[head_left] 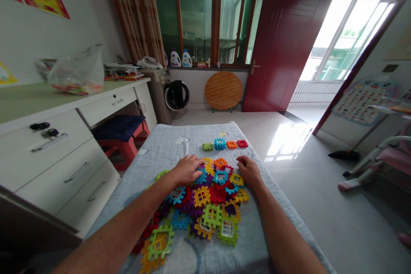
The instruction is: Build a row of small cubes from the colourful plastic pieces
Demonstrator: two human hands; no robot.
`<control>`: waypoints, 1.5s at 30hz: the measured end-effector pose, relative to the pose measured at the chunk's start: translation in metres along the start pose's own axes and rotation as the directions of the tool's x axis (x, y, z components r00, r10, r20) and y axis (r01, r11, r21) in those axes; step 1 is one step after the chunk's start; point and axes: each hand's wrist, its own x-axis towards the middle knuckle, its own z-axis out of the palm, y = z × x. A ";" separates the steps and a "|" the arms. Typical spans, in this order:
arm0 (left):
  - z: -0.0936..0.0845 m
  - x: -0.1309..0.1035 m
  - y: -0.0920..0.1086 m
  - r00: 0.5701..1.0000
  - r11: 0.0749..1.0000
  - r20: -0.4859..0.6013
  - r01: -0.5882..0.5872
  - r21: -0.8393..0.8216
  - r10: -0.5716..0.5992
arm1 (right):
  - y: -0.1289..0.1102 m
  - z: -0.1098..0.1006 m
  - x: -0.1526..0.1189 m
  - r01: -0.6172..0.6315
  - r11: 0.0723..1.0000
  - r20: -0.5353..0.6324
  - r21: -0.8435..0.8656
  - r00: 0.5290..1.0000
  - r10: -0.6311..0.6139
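Colourful toothed plastic tiles [201,197] lie in a heap on the cloth-covered table [247,239]. My left hand [188,170] rests over the heap's upper left, its fingers apart near a blue tile [201,176] and a yellow one. At the heap's right edge is my right hand [249,168], its fingers curled, beside a yellow tile [236,180]; whether it pinches anything is unclear. Beyond both hands stands a row: a green tile [207,147], a blue stack [220,144], an orange tile [231,144] and a red tile [242,143].
A white desk [64,107] with drawers and a plastic bag [78,72] stands at the left, with a stool [120,130] under it. A washing machine [160,94], a round wooden board [223,90] and a red door [282,38] are farther back.
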 end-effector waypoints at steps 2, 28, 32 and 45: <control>-0.002 -0.006 -0.002 0.992 0.995 -0.114 0.058 0.076 -0.049 | 0.000 -0.001 0.000 -0.002 1.000 0.004 -0.013 1.000 0.002; 0.015 -0.090 -0.032 0.938 0.958 -0.281 0.130 -0.256 -0.203 | -0.003 -0.003 -0.001 0.013 0.999 0.005 -0.033 1.000 -0.013; 0.008 -0.064 -0.040 0.947 0.970 -0.246 0.163 -0.181 -0.205 | -0.004 -0.004 -0.002 0.017 0.999 0.008 -0.040 1.000 -0.016; 0.006 -0.011 -0.075 0.970 0.971 -0.074 0.229 -0.065 -0.233 | -0.005 -0.003 -0.002 0.017 0.999 0.014 -0.029 1.000 -0.016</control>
